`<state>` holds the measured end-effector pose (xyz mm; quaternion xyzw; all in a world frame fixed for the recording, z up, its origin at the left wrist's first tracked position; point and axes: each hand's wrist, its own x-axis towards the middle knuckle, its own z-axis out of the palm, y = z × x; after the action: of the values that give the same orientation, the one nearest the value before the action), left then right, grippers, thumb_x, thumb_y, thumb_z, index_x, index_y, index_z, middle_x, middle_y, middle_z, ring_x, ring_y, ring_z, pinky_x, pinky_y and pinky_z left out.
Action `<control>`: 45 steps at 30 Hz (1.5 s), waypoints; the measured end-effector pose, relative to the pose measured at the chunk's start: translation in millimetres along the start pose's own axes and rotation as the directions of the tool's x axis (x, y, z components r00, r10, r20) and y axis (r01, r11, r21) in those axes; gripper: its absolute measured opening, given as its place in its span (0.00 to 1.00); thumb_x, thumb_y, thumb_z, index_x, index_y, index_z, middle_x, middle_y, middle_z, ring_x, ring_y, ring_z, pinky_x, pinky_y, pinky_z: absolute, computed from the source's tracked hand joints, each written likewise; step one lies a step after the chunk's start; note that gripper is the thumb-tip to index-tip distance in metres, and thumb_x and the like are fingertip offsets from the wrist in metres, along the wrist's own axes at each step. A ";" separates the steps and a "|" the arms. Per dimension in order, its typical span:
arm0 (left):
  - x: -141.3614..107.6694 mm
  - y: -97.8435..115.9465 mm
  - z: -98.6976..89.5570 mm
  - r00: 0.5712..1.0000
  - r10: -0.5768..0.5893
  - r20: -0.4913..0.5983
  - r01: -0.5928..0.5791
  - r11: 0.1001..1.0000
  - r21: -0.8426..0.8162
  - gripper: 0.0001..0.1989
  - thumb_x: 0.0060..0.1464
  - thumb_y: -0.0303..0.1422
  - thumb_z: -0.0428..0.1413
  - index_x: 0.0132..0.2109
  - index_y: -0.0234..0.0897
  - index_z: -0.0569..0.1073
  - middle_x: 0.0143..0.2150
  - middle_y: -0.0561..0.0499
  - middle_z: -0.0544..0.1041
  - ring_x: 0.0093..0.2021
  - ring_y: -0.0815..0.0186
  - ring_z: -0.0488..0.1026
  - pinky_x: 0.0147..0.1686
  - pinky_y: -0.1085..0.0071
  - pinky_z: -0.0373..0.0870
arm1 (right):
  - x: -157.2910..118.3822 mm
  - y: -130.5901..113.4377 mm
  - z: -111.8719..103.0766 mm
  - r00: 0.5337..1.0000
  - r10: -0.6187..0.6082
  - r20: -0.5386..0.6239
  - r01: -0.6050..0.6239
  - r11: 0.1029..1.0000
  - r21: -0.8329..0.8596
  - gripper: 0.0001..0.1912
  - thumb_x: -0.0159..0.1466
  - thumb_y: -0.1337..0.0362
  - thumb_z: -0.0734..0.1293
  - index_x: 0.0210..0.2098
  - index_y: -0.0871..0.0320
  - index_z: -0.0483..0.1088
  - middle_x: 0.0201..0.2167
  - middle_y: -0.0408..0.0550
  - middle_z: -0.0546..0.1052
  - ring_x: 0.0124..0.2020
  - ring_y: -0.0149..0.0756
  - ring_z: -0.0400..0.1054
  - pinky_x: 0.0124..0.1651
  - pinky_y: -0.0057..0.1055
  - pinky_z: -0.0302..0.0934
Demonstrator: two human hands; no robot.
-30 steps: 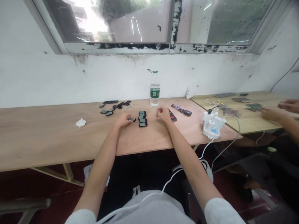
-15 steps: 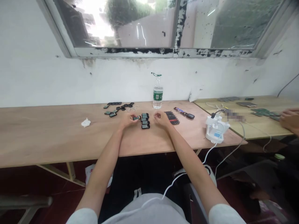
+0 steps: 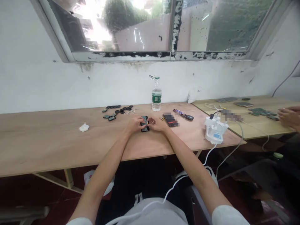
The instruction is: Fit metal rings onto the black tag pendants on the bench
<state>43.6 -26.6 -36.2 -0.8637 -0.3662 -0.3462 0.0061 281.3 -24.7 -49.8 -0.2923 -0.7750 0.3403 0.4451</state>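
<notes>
Small black-rimmed pieces with grey-green faces (image 3: 145, 128) lie in a short column on the wooden table, partly covered by my fingers. My left hand (image 3: 136, 125) has its fingers closed on one such piece at the column's left side. From the right, my right hand (image 3: 156, 124) meets it, fingers bent together at the same piece; what they pinch is too small to make out. More black pieces (image 3: 112, 117) lie behind and to the left, beside tiny pale bits (image 3: 130, 112). A dark phone-like object (image 3: 170, 120) lies right of my right hand.
A water bottle (image 3: 156, 99) stands near the wall. Crumpled white tissue (image 3: 84, 127) lies left. A snack bar (image 3: 179, 112), a black oval object (image 3: 189, 117) and a white plug adapter (image 3: 215, 131) with cables are right. Another person's hands (image 3: 289, 117) rest at the far right table.
My left hand has moved right with its piece to the column, and my right hand has moved left to meet it. The whole view has shifted slightly.
</notes>
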 end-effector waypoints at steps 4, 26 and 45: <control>0.1 1.2 -0.2 1.000 0.009 0.005 -0.009 1.000 0.013 0.05 0.58 0.36 0.69 0.38 0.40 0.85 0.46 0.44 0.86 0.45 0.56 0.83 0.51 0.60 0.81 | -1.2 -2.3 -2.3 1.000 0.022 -0.007 -0.022 1.000 -0.018 0.15 0.57 0.61 0.74 0.43 0.54 0.73 0.33 0.43 0.78 0.34 0.37 0.72 0.40 0.34 0.71; 3.1 -8.2 3.0 0.998 0.049 -0.026 -0.049 0.999 -0.016 0.07 0.57 0.37 0.70 0.36 0.39 0.86 0.43 0.43 0.86 0.44 0.56 0.83 0.51 0.59 0.82 | 6.8 5.1 0.5 0.998 -0.037 -0.059 0.030 0.993 -0.111 0.09 0.66 0.60 0.74 0.44 0.56 0.81 0.38 0.47 0.83 0.37 0.36 0.74 0.42 0.31 0.69; -3.5 -17.8 -26.7 0.925 -0.364 -0.106 0.363 0.931 -0.029 0.12 0.52 0.43 0.71 0.35 0.39 0.86 0.36 0.45 0.87 0.35 0.57 0.80 0.39 0.65 0.77 | 6.6 21.0 -29.4 0.949 0.159 -0.274 -0.250 0.907 -0.339 0.05 0.61 0.71 0.72 0.36 0.57 0.80 0.36 0.49 0.85 0.38 0.40 0.76 0.47 0.33 0.70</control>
<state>14.7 -22.8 -22.3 -0.7606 -0.5175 -0.3897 -0.0419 307.8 0.7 -52.1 -0.4898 -0.7305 0.1954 0.4340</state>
